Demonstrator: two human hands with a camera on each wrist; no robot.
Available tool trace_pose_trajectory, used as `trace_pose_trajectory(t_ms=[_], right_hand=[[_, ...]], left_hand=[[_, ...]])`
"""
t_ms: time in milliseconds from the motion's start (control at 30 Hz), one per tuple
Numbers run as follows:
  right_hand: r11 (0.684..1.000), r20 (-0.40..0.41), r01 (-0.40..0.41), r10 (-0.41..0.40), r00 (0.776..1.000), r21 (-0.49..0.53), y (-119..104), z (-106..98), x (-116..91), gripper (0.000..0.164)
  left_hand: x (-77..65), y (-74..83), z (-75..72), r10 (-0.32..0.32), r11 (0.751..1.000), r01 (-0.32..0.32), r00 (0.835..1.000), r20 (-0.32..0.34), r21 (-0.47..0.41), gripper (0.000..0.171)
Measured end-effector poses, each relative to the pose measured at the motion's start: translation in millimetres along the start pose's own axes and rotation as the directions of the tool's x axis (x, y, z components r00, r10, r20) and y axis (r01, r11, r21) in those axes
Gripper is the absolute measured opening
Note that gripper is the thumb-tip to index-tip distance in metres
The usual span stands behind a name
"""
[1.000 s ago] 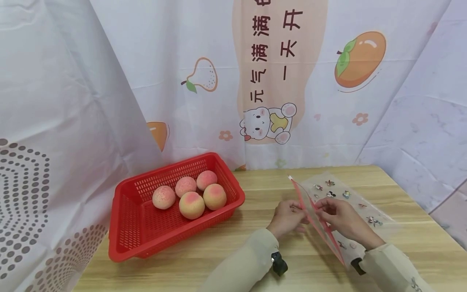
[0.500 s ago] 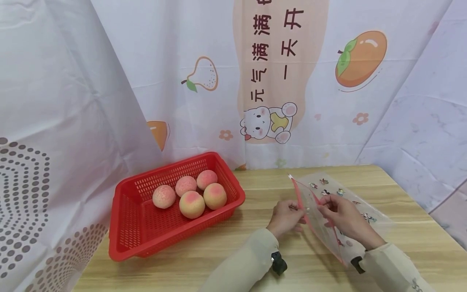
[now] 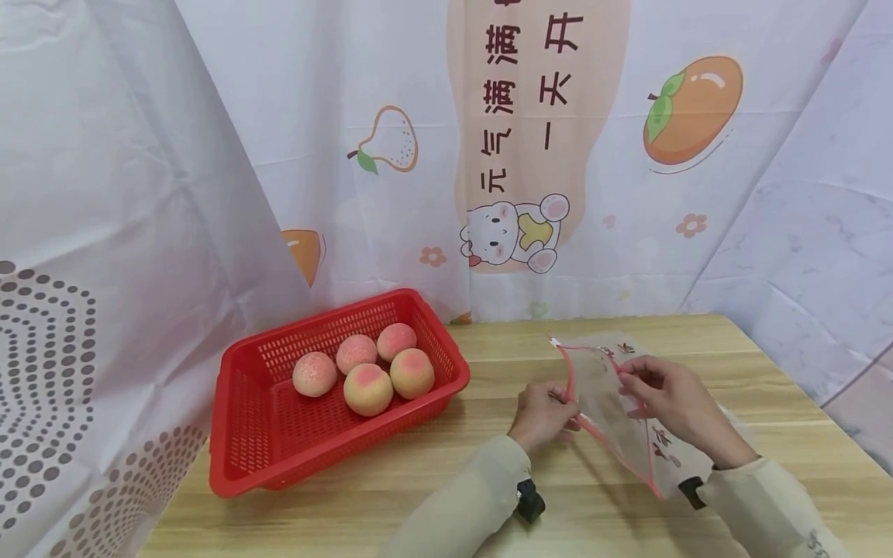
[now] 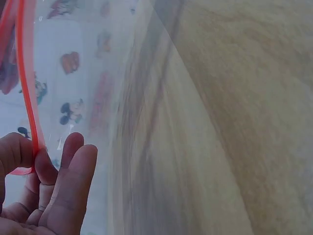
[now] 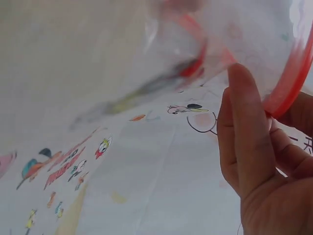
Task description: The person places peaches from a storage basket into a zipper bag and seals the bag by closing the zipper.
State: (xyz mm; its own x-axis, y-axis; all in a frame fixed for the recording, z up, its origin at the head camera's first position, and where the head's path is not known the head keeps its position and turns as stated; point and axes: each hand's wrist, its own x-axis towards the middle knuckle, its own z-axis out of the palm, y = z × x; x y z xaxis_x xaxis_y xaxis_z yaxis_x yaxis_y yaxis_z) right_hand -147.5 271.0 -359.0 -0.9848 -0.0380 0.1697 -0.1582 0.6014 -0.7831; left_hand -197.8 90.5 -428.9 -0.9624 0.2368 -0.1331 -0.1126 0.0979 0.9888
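Note:
A clear plastic zipper bag point(image 3: 614, 411) with a red-pink zip edge and small cartoon prints lies tilted over the right part of the table. My left hand point(image 3: 543, 417) pinches the near-left zip edge between thumb and finger; the left wrist view shows the red strip point(image 4: 25, 83) caught there. On the opposite edge, my right hand point(image 3: 673, 399) pinches the other zip strip point(image 5: 288, 83). Between the two hands the bag's mouth gapes wide. A white slider point(image 3: 554, 342) sits at the far end of the zip.
A red plastic basket point(image 3: 240, 457) stands on the left of the wooden table point(image 3: 335, 511). Several peaches, one of them this peach point(image 3: 367, 389), lie inside it. A printed cloth point(image 3: 391, 232) hangs behind the table, and pale sheeting covers both sides.
My right hand has moved right and slightly up with its zip edge, and the bag's mouth has spread wider. My left hand stays nearly in place.

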Motion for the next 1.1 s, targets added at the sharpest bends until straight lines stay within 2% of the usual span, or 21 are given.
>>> trace_pose_trajectory(t_ms=[267,567,900,1100], right_hand=[[0.999,-0.014,-0.008,0.009,1.0,0.051,-2,-16,1,0.027],[0.999,-0.024,-0.024,0.025,0.999,0.033,6,-30,-2,0.03],[0.986,0.014,-0.147,0.146,0.989,0.076,29,-48,-2,0.034],[0.976,0.058,-0.188,0.183,0.981,0.111,39,-52,-3,0.037]], left_hand=[[0.7,-1.7,-6.7,-0.016,1.0,0.016,1.0,0.012,-0.002,0.017],[1.5,-7.2,-19.4,0.009,1.0,-0.01,1.0,0.025,0.03,0.009],[-0.9,-9.3,-34.5,0.025,0.991,-0.029,0.999,0.031,0.132,0.008],[0.4,-1.6,-45.6,0.075,0.98,-0.081,0.996,0.037,0.18,0.007]])
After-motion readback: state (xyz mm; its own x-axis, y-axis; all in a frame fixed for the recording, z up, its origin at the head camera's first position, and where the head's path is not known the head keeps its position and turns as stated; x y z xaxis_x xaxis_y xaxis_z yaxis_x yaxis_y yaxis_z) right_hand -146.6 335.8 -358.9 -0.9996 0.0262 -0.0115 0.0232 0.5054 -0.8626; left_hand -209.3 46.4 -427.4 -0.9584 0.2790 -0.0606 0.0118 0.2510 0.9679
